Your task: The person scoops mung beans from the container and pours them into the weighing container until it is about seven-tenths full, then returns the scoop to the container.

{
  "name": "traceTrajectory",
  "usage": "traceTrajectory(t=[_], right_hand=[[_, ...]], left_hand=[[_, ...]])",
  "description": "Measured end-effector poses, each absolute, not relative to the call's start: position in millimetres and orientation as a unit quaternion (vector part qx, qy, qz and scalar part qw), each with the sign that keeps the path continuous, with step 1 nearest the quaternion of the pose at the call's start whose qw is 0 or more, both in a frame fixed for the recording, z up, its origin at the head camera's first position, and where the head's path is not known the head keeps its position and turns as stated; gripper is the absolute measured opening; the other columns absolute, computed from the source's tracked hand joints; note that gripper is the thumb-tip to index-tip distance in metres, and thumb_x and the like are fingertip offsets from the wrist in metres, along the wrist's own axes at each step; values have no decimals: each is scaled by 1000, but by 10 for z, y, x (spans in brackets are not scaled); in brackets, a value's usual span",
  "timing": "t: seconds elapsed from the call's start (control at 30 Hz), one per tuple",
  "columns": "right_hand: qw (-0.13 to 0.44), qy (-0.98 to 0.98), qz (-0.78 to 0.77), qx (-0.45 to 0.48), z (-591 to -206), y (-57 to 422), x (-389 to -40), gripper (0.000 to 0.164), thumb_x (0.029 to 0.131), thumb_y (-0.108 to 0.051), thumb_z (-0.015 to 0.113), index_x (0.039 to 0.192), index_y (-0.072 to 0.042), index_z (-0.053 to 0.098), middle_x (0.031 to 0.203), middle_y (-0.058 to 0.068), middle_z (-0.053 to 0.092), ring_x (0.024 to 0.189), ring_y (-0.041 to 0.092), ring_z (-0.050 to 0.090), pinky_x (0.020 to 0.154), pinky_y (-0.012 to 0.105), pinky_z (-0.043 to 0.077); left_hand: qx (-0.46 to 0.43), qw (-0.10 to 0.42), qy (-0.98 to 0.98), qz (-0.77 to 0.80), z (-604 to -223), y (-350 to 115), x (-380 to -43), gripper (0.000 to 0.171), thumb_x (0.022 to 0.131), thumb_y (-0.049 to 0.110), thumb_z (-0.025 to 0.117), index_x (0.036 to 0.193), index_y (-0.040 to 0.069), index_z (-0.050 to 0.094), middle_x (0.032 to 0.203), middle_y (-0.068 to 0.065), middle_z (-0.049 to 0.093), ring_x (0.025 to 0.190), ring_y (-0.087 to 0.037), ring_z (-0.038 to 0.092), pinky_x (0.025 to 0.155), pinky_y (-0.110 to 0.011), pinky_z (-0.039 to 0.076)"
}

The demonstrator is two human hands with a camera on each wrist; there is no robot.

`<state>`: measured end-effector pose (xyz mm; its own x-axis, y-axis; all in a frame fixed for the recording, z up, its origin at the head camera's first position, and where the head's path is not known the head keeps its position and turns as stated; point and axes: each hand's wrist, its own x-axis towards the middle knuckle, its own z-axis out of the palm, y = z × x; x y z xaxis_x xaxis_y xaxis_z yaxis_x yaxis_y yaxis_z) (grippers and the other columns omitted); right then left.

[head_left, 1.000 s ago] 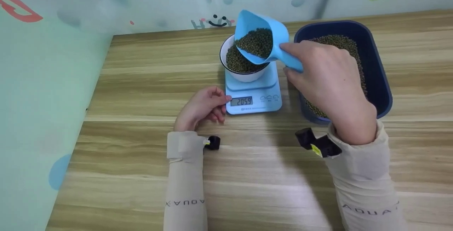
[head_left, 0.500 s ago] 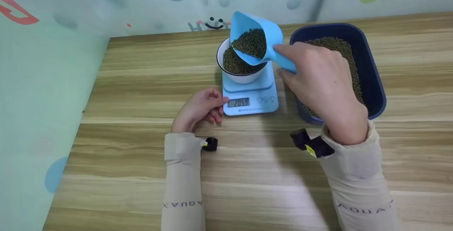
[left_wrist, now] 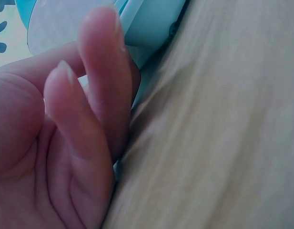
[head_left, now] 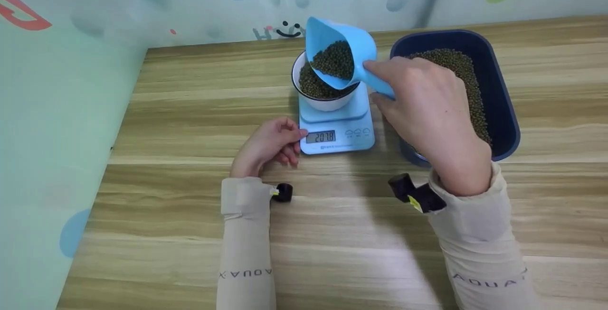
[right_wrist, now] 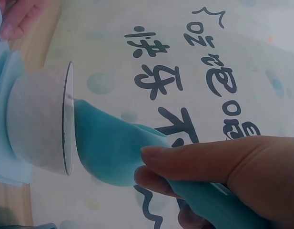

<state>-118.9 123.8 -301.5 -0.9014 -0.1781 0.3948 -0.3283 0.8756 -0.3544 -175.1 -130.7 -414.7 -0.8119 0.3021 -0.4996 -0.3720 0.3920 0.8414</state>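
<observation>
My right hand (head_left: 430, 96) grips the handle of a light-blue scoop (head_left: 363, 46) over a white, dark-rimmed bowl (head_left: 327, 104). The scoop tilts left, its lip at the bowl's mouth, and holds small dark-green beans (head_left: 336, 61). More beans (head_left: 313, 84) fill the bowl, which stands on a blue kitchen scale (head_left: 349, 139) reading 207.8. At the scale's left edge, beside the display, my left hand (head_left: 273, 141) holds on with thumb and curled fingers. The left wrist view shows those fingers (left_wrist: 101, 86) close against the scale's side. In the right wrist view the scoop (right_wrist: 113, 148) meets the bowl's rim.
A dark-blue tub (head_left: 506, 110) with more beans stands right of the scale, partly covered by my right hand. Behind the wooden table (head_left: 190, 125) rises a printed wall (head_left: 190, 6), and it continues down the left side.
The display goes from 205.9 to 207.8. My right hand and the scoop shift slightly left and down over the bowl. The left hand stays at the scale.
</observation>
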Motion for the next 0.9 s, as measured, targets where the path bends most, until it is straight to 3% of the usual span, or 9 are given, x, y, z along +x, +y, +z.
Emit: traceTrajectory(t=[0.57,0.9], right_hand=[[181,-951,208,138,-3035,1207,-1129,40,79,-8,66,117,-21,60,102,1,64,82,21,56,54,39,45],[202,-950,194,138,-3128,1164,-1065,43,76,-6,69,116,-20,61,91,0,64,70,20,51,48,36,41]], left_hand=[[-17,294,771,564,-4203,-1320,-1738,29,84,31,61,93,5,52,74,-12,58,53,-21,60,43,-24,46],[-26,297,772,561,-4312,-1361,-1669,30,84,33,61,95,7,52,76,-12,59,55,-22,60,45,-25,46]])
